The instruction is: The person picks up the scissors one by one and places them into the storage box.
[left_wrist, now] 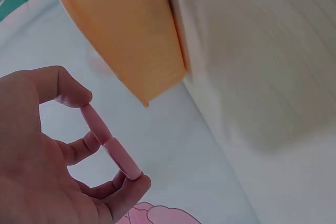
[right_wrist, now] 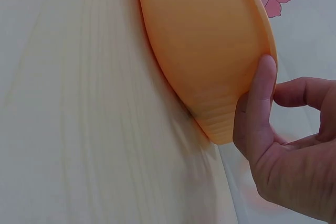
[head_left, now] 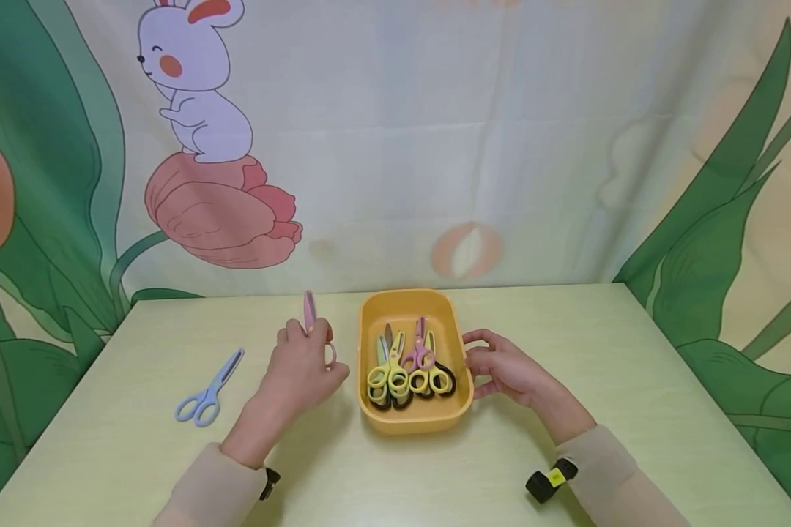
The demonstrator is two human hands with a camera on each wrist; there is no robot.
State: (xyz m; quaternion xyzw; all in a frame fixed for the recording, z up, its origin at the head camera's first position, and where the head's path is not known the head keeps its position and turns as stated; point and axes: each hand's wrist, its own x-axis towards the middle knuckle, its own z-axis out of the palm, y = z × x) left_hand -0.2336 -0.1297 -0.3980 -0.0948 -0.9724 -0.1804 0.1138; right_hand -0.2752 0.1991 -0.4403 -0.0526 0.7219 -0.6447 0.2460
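Note:
My left hand (head_left: 301,368) holds a pair of pink scissors (head_left: 310,311) above the table, left of the tray, blades pointing away. In the left wrist view, thumb and fingers pinch the pink handle loops (left_wrist: 123,158). At the tray's right side is my right hand (head_left: 506,369), its thumb and fingers touching the outer wall near the rim. The orange-yellow tray (head_left: 415,424) contains several pairs of scissors: yellow scissors (head_left: 390,369), pink scissors (head_left: 420,351) and others with black handles (head_left: 447,377), partly overlapping. Right-wrist view shows the thumb (right_wrist: 260,93) against the tray wall.
A pair of light blue scissors (head_left: 209,391) lies on the table to the left of my left forearm. The pale wood-grain table (head_left: 547,307) ends at a printed curtain (head_left: 382,146) behind. Black straps with small devices (head_left: 552,479) sit at my wrists.

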